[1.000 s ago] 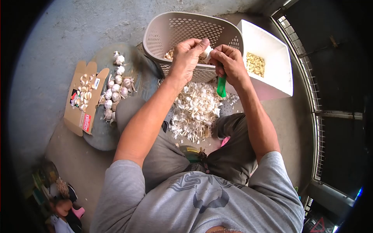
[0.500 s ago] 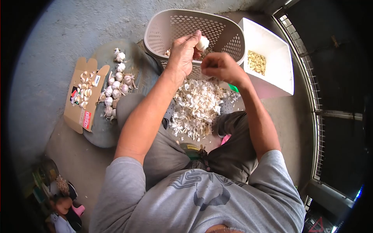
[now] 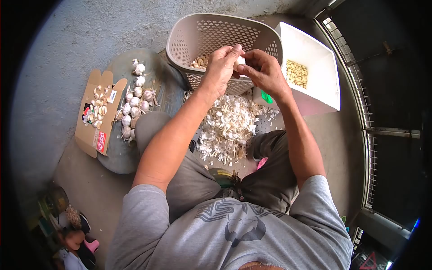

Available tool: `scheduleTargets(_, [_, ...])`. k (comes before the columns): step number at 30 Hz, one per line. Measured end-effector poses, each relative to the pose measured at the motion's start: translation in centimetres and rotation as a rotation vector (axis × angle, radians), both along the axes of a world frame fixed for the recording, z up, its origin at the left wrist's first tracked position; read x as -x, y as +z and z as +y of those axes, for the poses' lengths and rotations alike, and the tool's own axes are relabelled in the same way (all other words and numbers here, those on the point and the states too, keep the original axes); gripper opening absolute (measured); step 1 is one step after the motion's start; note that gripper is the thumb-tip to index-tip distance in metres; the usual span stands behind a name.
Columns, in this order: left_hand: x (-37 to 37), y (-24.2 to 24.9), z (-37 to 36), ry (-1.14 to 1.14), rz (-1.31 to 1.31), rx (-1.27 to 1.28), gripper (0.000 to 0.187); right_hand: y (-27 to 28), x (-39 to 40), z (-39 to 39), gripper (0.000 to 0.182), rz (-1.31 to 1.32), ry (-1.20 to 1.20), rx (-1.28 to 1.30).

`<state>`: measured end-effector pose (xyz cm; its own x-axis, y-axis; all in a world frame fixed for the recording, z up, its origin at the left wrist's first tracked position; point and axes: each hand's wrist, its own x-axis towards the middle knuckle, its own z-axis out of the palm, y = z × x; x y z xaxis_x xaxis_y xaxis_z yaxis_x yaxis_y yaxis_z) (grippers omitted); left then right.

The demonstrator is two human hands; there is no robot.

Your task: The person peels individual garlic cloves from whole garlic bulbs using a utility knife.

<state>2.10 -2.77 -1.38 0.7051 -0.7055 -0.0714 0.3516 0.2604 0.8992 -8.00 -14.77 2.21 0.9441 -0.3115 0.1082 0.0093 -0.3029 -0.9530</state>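
Over the front rim of a perforated plastic basket (image 3: 180, 38), my left hand (image 3: 220, 68) grips a white garlic bulb (image 3: 240, 61), partly hidden by the fingers. My right hand (image 3: 266, 74) is closed against the same bulb, thumb and fingers pinching its right side. Pale garlic cloves (image 3: 199, 62) lie inside the basket at the left. Below the hands, between my feet, is a heap of papery garlic skins (image 3: 227, 128).
Whole garlic bulbs (image 3: 135, 101) rest on a worn round surface (image 3: 119, 157) at left. Beside them, a cardboard piece (image 3: 85, 135) carries loose cloves (image 3: 99, 109). A white foam box (image 3: 325, 76) with peeled cloves (image 3: 296, 74) stands right of the basket.
My right hand has risen from below the bulb and come in against it, meeting my left hand. The left hand has lowered slightly and turned inward, with the bulb still in it.
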Motion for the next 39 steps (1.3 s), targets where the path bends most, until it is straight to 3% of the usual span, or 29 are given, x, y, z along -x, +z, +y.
scheduleTargets(5, [0.3,-0.1,-0.1,-0.125,-0.101,-0.008,0.04,-0.1,0.2,0.0,0.03,-0.002,-0.022,0.136])
scheduleTargets(12, [0.1,0.2,0.7,-0.239,0.192,0.095,0.029,0.2,0.7,0.7,0.029,-0.069,0.063,0.111])
scheduleTargets(15, [-0.3,-0.3,0.9,-0.179,0.308,0.069,0.028,-0.8,0.5,0.4,0.03,-0.052,0.04,0.125])
scheduleTargets(21, [-0.3,0.1,0.7,-0.106,0.246,0.075,0.037,0.2,0.6,0.6,0.022,-0.006,0.047,-0.147])
scheduleTargets(29, [0.3,0.6,0.5,-0.018,0.025,0.068,0.042,0.6,0.7,-0.6,0.027,0.013,0.079,-0.254])
scheduleTargets(39, [0.1,0.8,0.1,0.054,0.061,0.07,0.04,0.1,0.5,-0.8,0.018,-0.018,0.056,-0.338])
